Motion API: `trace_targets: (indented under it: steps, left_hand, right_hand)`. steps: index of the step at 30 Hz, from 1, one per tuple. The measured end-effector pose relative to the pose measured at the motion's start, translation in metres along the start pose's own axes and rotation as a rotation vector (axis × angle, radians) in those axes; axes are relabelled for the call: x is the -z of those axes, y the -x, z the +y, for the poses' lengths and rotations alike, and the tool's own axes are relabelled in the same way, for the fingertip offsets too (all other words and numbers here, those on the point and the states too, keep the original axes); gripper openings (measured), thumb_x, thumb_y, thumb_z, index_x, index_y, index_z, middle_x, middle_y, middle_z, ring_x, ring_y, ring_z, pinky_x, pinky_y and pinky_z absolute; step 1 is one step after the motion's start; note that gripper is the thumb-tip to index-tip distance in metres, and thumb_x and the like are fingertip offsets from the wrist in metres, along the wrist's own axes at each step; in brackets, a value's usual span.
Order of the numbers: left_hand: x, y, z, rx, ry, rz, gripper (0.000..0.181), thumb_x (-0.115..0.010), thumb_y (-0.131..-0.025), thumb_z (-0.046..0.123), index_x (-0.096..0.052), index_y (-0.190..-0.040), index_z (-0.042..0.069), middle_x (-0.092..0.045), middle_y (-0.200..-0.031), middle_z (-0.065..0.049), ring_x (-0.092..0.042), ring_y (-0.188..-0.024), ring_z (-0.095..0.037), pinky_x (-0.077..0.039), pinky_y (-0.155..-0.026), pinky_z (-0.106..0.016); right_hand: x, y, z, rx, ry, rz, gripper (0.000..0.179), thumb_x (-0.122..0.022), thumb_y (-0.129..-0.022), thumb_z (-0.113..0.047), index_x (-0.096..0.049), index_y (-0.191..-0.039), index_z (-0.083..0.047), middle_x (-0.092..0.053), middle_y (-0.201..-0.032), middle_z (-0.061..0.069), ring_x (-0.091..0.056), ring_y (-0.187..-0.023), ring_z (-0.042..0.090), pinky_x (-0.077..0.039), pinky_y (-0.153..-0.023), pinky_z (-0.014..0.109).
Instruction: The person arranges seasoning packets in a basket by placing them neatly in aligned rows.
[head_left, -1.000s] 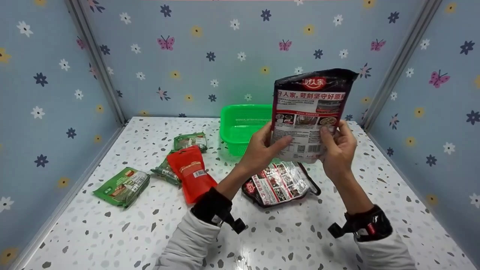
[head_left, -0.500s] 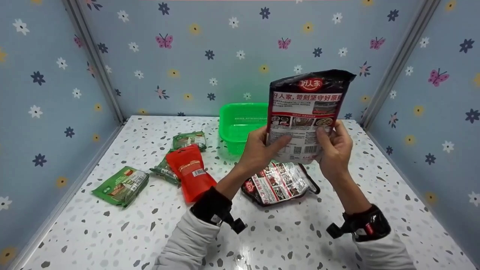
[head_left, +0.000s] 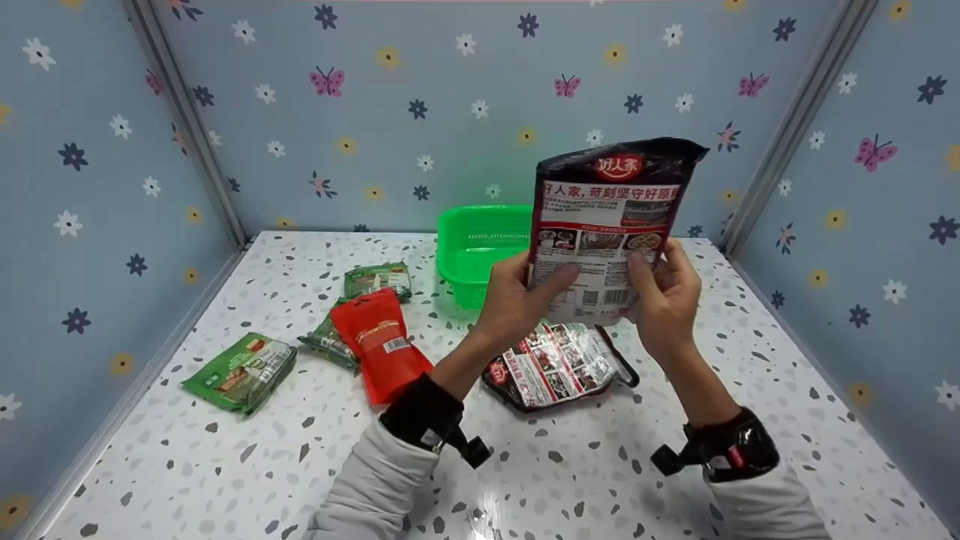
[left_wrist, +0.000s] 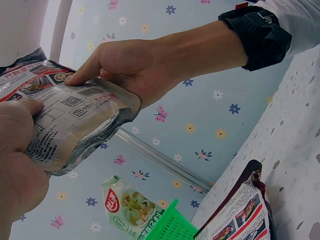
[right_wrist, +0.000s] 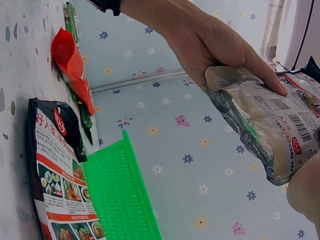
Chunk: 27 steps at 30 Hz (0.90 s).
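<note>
Both my hands hold up a black and white food pouch (head_left: 607,225) with a red logo and printed text facing me. My left hand (head_left: 517,296) grips its lower left edge, thumb across the face. At the lower right edge, my right hand (head_left: 667,304) pinches it with the thumb in front. The pouch is raised above the table, partly in front of a green plastic basket (head_left: 480,247). A second black and white pouch (head_left: 559,367) lies on the table below the hands. In the left wrist view, a pale green pouch (left_wrist: 130,207) sticks up at the basket.
To the left, a red pouch (head_left: 382,345) rests partly over a green packet (head_left: 331,343). Another green packet (head_left: 379,281) lies behind it, and one more green packet (head_left: 244,373) sits farther left. Flowered walls enclose the speckled table (head_left: 262,480) at the back and sides.
The held pouch and both hands have shifted slightly left. Both hands keep their hold, and the packets on the table stay where they lay.
</note>
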<state>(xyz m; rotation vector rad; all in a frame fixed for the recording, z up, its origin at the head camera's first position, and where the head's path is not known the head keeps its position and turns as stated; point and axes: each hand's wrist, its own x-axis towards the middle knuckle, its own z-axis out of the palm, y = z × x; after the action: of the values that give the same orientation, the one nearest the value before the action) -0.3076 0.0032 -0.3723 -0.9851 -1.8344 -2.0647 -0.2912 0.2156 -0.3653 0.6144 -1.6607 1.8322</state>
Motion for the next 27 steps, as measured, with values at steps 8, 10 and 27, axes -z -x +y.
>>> trace_targets:
  steps: [8,10,27]
  left_hand:
    - [0.001,0.000,0.001,-0.033,-0.053,0.085,0.031,-0.077,-0.108,0.018,-0.079,-0.136,0.004,-0.085,-0.127,-0.019,-0.087,-0.110,-0.030,-0.072,-0.094,-0.042]
    - [0.002,0.000,0.001,-0.048,-0.075,0.111,0.031,-0.078,-0.107,0.017,-0.080,-0.135,0.003,-0.086,-0.125,-0.019,-0.087,-0.109,-0.030,-0.072,-0.094,-0.041]
    - [0.011,-0.007,-0.007,-0.592,-0.582,0.432,0.034,-0.081,-0.101,-0.001,-0.078,-0.135,-0.007,-0.085,-0.123,-0.024,-0.087,-0.095,-0.032,-0.071,-0.076,-0.040]
  right_hand:
    - [-0.001,-0.003,0.001,-0.033,0.080,0.009,0.030,-0.064,-0.114,-0.011,-0.064,-0.144,-0.006,-0.085,-0.125,0.005,-0.082,-0.112,0.020,-0.065,-0.094,0.032]
    - [-0.002,-0.003,0.001,-0.036,0.082,0.021,0.039,-0.064,-0.113,-0.010,-0.059,-0.151,-0.006,-0.081,-0.137,0.008,-0.079,-0.125,0.019,-0.062,-0.103,0.032]
    - [-0.029,0.008,-0.030,-0.035,0.096,-0.060,0.072,-0.067,-0.105,-0.006,-0.040,-0.171,0.000,-0.047,-0.177,0.019,-0.044,-0.168,0.035,-0.036,-0.141,0.046]
